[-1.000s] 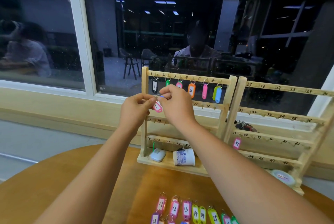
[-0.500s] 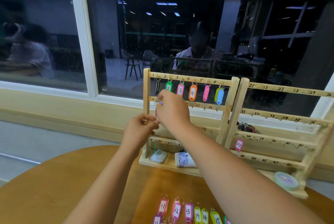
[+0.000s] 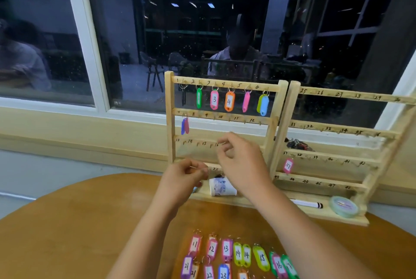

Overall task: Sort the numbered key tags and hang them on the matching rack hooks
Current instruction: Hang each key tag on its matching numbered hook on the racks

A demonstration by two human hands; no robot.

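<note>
Two wooden racks with numbered hooks stand on the table, the left rack (image 3: 170, 121) and the right rack (image 3: 337, 129). Coloured tags hang on the left rack's top row, among them a pink 3 (image 3: 214, 99) and an orange 4 (image 3: 229, 101). A blue and a pink tag (image 3: 185, 125) hang together on hook 7. A pink 37 tag (image 3: 288, 165) hangs on the right rack. My right hand (image 3: 243, 161) hovers before the third row, its fingers loosely curled and holding nothing. My left hand (image 3: 184, 177) is lower, fingers curled, nothing visible in it. Several loose numbered tags (image 3: 226, 248) lie near me.
The round wooden table (image 3: 67, 233) reaches left and right. On the racks' base sit a tipped paper cup (image 3: 221, 186), a marker (image 3: 308, 204) and a roll of tape (image 3: 343, 206). A dark bunch of keys (image 3: 297, 143) lies behind the racks, and a window stands behind them.
My right hand let go of the pink tag, which now hangs on hook 7, and dropped away from the second row. My left hand also moved lower.
</note>
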